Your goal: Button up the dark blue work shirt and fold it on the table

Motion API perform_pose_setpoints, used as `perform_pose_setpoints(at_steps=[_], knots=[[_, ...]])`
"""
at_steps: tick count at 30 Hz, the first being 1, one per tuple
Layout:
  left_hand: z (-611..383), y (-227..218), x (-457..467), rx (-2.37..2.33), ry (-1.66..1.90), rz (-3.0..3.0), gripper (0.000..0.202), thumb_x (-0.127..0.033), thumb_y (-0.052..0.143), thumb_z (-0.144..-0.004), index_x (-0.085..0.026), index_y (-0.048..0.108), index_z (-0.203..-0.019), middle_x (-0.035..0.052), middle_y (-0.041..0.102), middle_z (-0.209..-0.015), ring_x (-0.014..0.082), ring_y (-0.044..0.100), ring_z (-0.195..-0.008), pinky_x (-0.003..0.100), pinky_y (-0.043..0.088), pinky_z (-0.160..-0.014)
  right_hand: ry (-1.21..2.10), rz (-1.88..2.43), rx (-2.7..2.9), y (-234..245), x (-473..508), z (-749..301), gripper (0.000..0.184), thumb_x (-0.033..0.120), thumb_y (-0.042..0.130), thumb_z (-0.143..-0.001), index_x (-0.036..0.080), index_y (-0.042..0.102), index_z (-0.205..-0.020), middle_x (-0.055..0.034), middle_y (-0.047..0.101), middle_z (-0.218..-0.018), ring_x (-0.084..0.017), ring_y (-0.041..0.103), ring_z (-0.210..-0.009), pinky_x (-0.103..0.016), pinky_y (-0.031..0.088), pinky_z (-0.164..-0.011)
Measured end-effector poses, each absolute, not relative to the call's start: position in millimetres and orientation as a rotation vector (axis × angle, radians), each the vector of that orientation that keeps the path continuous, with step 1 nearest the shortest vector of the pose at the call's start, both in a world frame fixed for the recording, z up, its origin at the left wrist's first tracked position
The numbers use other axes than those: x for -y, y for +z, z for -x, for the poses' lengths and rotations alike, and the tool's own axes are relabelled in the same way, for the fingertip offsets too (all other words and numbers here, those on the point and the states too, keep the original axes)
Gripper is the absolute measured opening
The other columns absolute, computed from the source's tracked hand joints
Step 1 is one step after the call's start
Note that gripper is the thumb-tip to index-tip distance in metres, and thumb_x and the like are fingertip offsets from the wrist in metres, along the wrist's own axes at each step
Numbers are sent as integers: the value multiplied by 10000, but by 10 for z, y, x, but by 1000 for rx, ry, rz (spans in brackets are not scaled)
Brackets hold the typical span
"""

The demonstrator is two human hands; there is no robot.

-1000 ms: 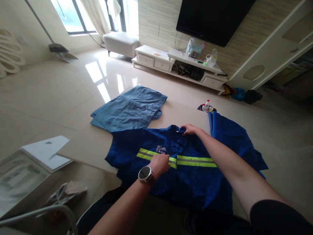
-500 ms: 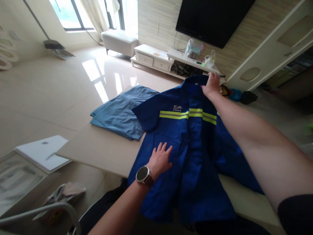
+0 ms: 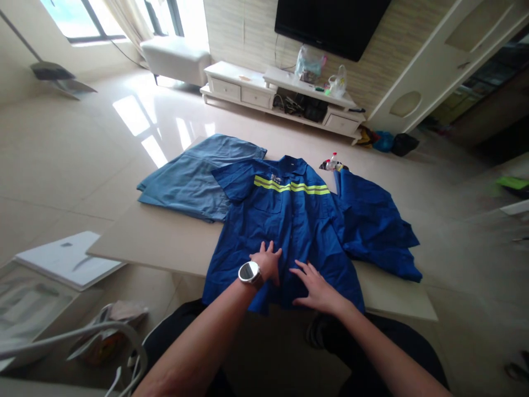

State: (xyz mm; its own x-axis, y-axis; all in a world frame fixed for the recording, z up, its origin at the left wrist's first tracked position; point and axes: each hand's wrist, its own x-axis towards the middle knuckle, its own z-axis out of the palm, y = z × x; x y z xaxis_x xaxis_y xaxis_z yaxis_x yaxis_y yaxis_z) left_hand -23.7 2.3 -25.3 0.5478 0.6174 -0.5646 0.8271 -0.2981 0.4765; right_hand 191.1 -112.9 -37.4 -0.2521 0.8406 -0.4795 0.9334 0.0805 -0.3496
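A dark blue short-sleeved work shirt (image 3: 264,220) with a yellow-and-grey reflective stripe lies front side up, collar away from me, its hem hanging over the near table edge. My left hand (image 3: 268,263), with a watch on the wrist, rests fingers spread on the shirt's lower front. Just right of it, my right hand (image 3: 316,288) is over the lower right front, fingers apart and holding nothing; whether it touches the cloth I cannot tell. Folded light blue cloth (image 3: 188,179) lies left of the shirt. Another dark blue garment (image 3: 374,226) lies to the right.
The pale table (image 3: 161,242) extends under the garments. Small bottles with red caps (image 3: 332,161) show beyond its far edge. At the left stands a box with a white lid (image 3: 68,259). A low white TV cabinet (image 3: 235,88) runs along the far wall.
My right hand has let go of the shirt's collar and come back toward me to the lower front. The shirt's top has dropped flat onto the table. My left hand stays on the lower front.
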Motion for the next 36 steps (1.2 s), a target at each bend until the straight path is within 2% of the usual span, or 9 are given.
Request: perform_pose_setpoints(at_steps=[4, 8, 11, 15, 22, 26, 28, 31, 36], knots=[[131, -180, 56, -1234, -441, -2169, 1167, -378, 998, -502, -274, 454, -1530, 196, 250, -1695, 469, 265, -1541, 590, 502, -1095, -758, -1870, -2186, -421, 1163, -1798, 985, 436, 881, -709, 320, 416, -1570, -98, 226, -1702, -440, 31, -1586, -750, 204, -1196], [111, -76, -15, -1265, -380, -2292, 377, -196, 759, -788, -151, 707, -1159, 198, 632, -1344, 312, 608, -1256, 383, 560, -988, -662, -1769, -2472, -355, 1121, -1614, 742, 438, 839, -778, 291, 555, -1448, -126, 337, -1632, -406, 219, -1523, -640, 348, -1147], [173, -11, -233, -1146, -508, -2123, 76, -198, 684, -818, -155, 724, -867, 111, 738, -919, 246, 703, -926, 321, 549, -850, -697, -1570, -2571, -325, 1143, -1506, 554, 450, 797, -831, 282, 630, -1331, -122, 461, -1517, -389, 404, -1368, -613, 441, -1048], [306, 54, -507, -922, -309, -1742, 133, -303, 667, -788, -178, 652, -744, 1, 661, -678, 168, 648, -706, 249, 492, -677, -707, -1614, -2565, -270, 1101, -1565, 407, 431, 798, -841, 184, 680, -1142, -130, 545, -1331, -349, 486, -1207, -474, 528, -952], [376, -59, -463, -1363, -465, -2127, 80, -202, 673, -715, -199, 701, -790, 41, 716, -809, 180, 635, -730, 266, 398, -625, -826, -2014, -2457, -133, 961, -1911, 278, 434, 756, -879, 202, 611, -829, -91, 573, -1150, -239, 577, -1014, -363, 514, -902], [257, -42, -283, -1309, -377, -2274, 91, -226, 675, -757, -223, 704, -843, 48, 731, -884, 205, 671, -808, 271, 394, -623, -848, -2132, -2219, -153, 931, -2084, 227, 387, 731, -878, 201, 605, -853, -74, 579, -1060, -198, 612, -862, -318, 458, -771], [169, -7, -176, -1247, -366, -2312, 63, -267, 678, -789, -229, 708, -830, 50, 733, -876, 212, 682, -827, 271, 417, -647, -874, -2112, -2157, -180, 914, -2165, 66, 225, 671, -874, 199, 615, -898, -63, 601, -1012, -191, 618, -856, -296, 422, -748], [45, 13, -37, -1274, -382, -2358, 166, -375, 669, -857, -218, 723, -852, 79, 742, -886, 243, 708, -867, 291, 470, -712, -958, -2074, -2155, -221, 877, -2269, 197, 31, 550, -820, 194, 630, -897, -55, 650, -975, -189, 624, -946, -274, 406, -805], [-59, -103, 39, -1365, -449, -2335, 408, -568, 680, -872, -170, 743, -934, 153, 755, -949, 324, 734, -945, 352, 535, -777, -918, -2050, -2136, -230, 838, -2337, 114, 177, 677, -827, 200, 669, -938, -58, 650, -1049, -211, 606, -1000, -280, 413, -807]])
